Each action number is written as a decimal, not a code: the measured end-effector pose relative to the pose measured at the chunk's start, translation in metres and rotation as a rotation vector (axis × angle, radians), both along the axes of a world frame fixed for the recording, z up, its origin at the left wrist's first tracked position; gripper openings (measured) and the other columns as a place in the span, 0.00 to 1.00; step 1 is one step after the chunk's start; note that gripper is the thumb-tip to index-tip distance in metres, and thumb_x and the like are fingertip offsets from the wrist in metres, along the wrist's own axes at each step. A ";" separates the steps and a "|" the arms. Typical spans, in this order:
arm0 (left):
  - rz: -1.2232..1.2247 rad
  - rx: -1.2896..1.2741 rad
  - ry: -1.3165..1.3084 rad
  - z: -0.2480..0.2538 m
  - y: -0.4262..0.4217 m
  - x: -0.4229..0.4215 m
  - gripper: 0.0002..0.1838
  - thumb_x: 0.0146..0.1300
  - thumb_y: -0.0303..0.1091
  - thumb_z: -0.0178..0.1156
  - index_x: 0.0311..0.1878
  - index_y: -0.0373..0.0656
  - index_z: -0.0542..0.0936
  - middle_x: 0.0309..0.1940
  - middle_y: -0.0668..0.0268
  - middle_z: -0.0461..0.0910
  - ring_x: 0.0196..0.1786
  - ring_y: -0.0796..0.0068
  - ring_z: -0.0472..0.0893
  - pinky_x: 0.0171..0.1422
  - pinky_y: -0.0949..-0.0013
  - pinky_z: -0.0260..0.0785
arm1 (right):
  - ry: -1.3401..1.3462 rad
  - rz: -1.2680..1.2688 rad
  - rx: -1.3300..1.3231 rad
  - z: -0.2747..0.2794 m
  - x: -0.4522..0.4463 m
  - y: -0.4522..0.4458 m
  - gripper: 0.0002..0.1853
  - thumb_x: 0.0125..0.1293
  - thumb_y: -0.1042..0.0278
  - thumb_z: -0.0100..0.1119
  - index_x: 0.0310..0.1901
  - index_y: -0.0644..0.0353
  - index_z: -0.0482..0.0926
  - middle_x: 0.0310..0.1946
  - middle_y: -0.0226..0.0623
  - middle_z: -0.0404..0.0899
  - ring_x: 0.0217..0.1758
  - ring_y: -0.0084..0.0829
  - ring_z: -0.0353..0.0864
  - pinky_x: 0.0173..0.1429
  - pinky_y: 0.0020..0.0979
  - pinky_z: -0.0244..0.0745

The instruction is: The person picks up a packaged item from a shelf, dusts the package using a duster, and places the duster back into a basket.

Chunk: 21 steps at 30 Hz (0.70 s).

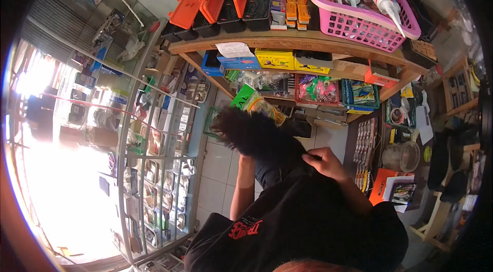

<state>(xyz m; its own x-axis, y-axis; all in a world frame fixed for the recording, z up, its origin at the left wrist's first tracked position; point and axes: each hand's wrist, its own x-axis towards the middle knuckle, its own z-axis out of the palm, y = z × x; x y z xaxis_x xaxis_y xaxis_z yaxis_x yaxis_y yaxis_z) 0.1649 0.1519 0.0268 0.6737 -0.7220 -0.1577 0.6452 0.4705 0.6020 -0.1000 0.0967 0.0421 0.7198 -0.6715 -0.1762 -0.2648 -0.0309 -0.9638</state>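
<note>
A black fluffy duster (239,130) stretches across in front of my body, its shaggy end to the left. My right hand (328,164) has its fingers curled closed at the duster's right end, where dark material blends with my black shirt (308,215). Under the shaggy end is my left hand (246,161); the duster covers its fingers, so its grip cannot be made out. Just beyond the duster, a green and yellow packet (251,100) shows by the lower shelf.
Ahead stands a wooden shelf (287,42) bearing orange-lidded boxes (213,5) and a pink basket (359,28) of sealant tubes. A glass display case (159,159) runs along the left. On the right are a clear tub (400,156) and an orange folder (379,184).
</note>
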 end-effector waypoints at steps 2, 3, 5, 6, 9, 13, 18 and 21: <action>-0.044 -0.003 -0.008 -0.002 -0.001 0.000 0.41 0.70 0.71 0.35 0.72 0.48 0.64 0.69 0.62 0.67 0.69 0.57 0.68 0.73 0.49 0.62 | -0.069 -0.144 -0.098 -0.002 0.003 -0.001 0.18 0.69 0.59 0.60 0.31 0.70 0.79 0.18 0.35 0.73 0.23 0.20 0.68 0.30 0.32 0.64; -0.063 -0.006 -0.011 -0.003 -0.001 0.000 0.42 0.70 0.72 0.34 0.72 0.48 0.64 0.69 0.63 0.67 0.69 0.57 0.68 0.72 0.49 0.62 | 0.023 -0.114 -0.055 0.000 0.000 -0.006 0.18 0.69 0.58 0.60 0.33 0.69 0.82 0.19 0.39 0.77 0.23 0.20 0.71 0.30 0.32 0.65; -0.002 0.068 0.045 0.016 -0.003 -0.008 0.41 0.70 0.71 0.34 0.72 0.48 0.64 0.69 0.62 0.67 0.69 0.57 0.69 0.72 0.50 0.63 | 0.057 -0.009 -0.056 0.006 -0.006 -0.015 0.18 0.69 0.57 0.60 0.34 0.69 0.83 0.19 0.38 0.77 0.23 0.20 0.71 0.30 0.32 0.65; 0.028 0.106 0.072 0.026 -0.006 -0.013 0.41 0.70 0.71 0.34 0.72 0.47 0.64 0.69 0.62 0.67 0.69 0.57 0.69 0.72 0.51 0.63 | 0.073 0.043 -0.055 0.007 -0.007 -0.017 0.18 0.69 0.57 0.60 0.35 0.69 0.83 0.19 0.37 0.77 0.23 0.20 0.71 0.30 0.32 0.65; 0.030 0.087 -0.069 0.024 -0.010 -0.014 0.41 0.71 0.70 0.32 0.72 0.47 0.64 0.68 0.61 0.68 0.68 0.57 0.70 0.70 0.51 0.64 | 0.016 -0.076 -0.024 -0.003 -0.008 -0.019 0.19 0.70 0.58 0.59 0.34 0.70 0.82 0.18 0.36 0.75 0.23 0.20 0.69 0.30 0.32 0.64; -0.044 0.032 0.044 0.015 -0.007 -0.009 0.41 0.71 0.70 0.32 0.71 0.46 0.66 0.66 0.61 0.71 0.66 0.57 0.72 0.69 0.52 0.65 | -0.002 -0.062 -0.046 0.004 -0.012 -0.025 0.19 0.70 0.57 0.60 0.34 0.70 0.82 0.18 0.34 0.73 0.24 0.19 0.67 0.30 0.31 0.62; -0.122 -0.012 -0.057 0.021 -0.006 -0.011 0.41 0.71 0.70 0.33 0.69 0.44 0.67 0.64 0.62 0.73 0.64 0.58 0.73 0.68 0.53 0.66 | 0.081 -0.085 -0.025 -0.002 -0.021 -0.040 0.18 0.69 0.58 0.62 0.38 0.70 0.83 0.21 0.38 0.78 0.27 0.20 0.70 0.32 0.31 0.65; -0.050 0.091 0.001 0.031 -0.009 -0.014 0.39 0.72 0.69 0.34 0.68 0.45 0.68 0.63 0.62 0.74 0.62 0.58 0.75 0.67 0.55 0.68 | 0.052 -0.105 0.004 0.003 -0.026 -0.041 0.17 0.68 0.59 0.63 0.37 0.71 0.84 0.23 0.39 0.80 0.29 0.21 0.72 0.34 0.31 0.67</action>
